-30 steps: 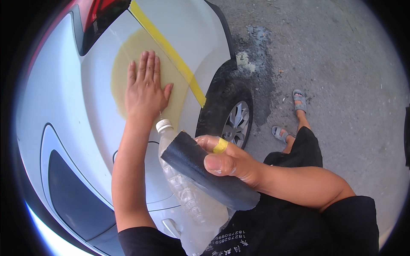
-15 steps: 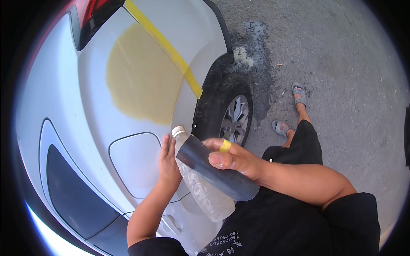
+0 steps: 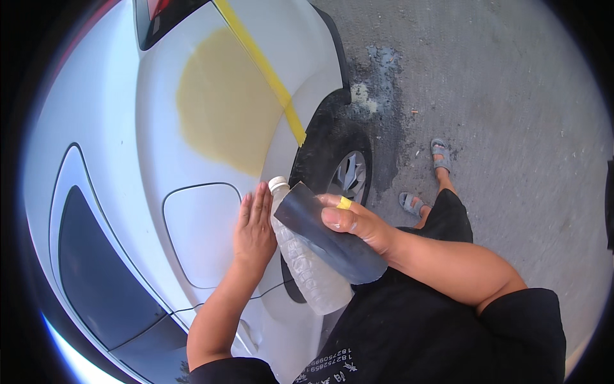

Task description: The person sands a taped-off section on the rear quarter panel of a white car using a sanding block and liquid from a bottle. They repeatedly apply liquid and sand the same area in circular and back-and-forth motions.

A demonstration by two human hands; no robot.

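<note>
L hand (image 3: 254, 228) flat, fingers spread on white car panel (image 3: 128, 147), mid-frame, feeling surface | R hand (image 3: 355, 224) clamped round clear bottle (image 3: 306, 265) + dark sandpaper sheet (image 3: 329, 240), kept off panel | yellow filler patch (image 3: 220, 102) upper centre, beside yellow tape (image 3: 268, 73)

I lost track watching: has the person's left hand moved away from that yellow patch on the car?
Yes. The left hand has come down off the yellow patch toward the person; it now lies beside the fuel flap, next to the plastic bottle.

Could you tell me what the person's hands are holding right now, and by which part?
The right hand grips a clear plastic bottle around its upper body, with a dark sheet of sandpaper wrapped over it. The left hand holds nothing; it rests flat beside the bottle.
</note>
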